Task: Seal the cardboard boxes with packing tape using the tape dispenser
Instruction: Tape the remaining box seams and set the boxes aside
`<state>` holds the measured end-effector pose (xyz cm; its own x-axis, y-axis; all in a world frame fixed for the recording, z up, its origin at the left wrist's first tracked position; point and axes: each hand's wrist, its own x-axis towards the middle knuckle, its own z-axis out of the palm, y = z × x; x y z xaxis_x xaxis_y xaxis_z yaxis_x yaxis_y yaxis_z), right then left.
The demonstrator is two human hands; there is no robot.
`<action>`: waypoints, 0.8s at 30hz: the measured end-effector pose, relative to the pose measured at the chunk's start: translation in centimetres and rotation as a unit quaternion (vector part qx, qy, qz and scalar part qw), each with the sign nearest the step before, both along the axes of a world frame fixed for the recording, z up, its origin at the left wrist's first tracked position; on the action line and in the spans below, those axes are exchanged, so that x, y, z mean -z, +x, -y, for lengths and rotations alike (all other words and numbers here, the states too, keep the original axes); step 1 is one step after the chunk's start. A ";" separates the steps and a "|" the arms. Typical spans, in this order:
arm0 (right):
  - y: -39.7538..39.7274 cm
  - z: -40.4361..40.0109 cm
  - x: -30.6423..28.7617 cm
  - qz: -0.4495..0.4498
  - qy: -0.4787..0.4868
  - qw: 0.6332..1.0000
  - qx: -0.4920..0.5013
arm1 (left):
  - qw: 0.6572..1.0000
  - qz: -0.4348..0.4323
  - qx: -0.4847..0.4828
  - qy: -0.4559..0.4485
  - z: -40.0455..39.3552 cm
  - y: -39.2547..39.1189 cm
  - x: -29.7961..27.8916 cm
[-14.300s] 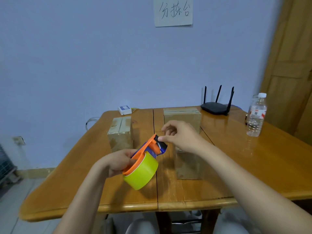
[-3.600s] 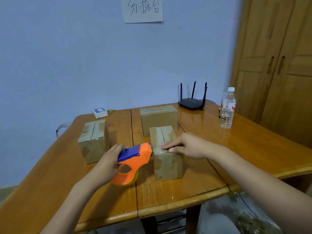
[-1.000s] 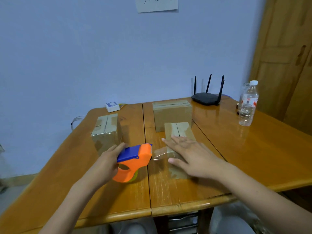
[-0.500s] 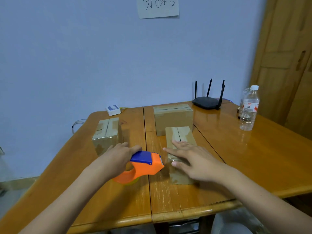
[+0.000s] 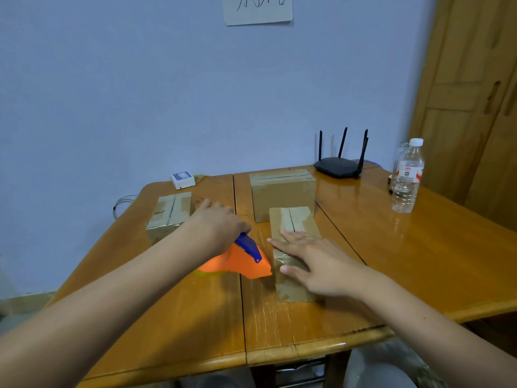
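**Taping boxes on the wooden table**

From my feed, left to right: pale blue wall [image 5: 112, 79], then the glossy wooden table [image 5: 419, 261]. There are 3 boxes; the left box [image 5: 170, 217] sits near the edge. My left hand [image 5: 218, 225] grips the orange tape dispenser [image 5: 240, 264], nose against the near box [image 5: 293, 247]. My right hand [image 5: 316, 261] lies flat on it, fingers spread. Far right: router [image 5: 335, 166], water bottle [image 5: 407, 177], wooden door [image 5: 470, 93].

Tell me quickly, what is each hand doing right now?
Left hand: grips the tape dispenser beside the near box.
Right hand: open, fingers flat, pressing on top of the near box.
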<state>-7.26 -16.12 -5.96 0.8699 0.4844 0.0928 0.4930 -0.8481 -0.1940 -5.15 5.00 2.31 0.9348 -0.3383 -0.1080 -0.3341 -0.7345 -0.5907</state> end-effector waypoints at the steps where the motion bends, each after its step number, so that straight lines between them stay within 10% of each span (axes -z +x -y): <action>1: 0.0 0.0 0.0 0.002 0.000 1.000 0.001 | 1.000 0.012 0.007 0.017 0.5 0.0 -0.3; 24: 0.4 0.0 0.2 0.010 0.005 1.000 0.004 | 0.971 0.084 0.168 0.147 3.3 1.3 -1.5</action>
<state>-6.88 -16.09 -6.15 0.8720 0.4758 0.1153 0.4895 -0.8505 -0.1927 -3.84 1.73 3.81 0.7897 -0.6049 -0.1025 -0.4071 -0.3917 -0.8251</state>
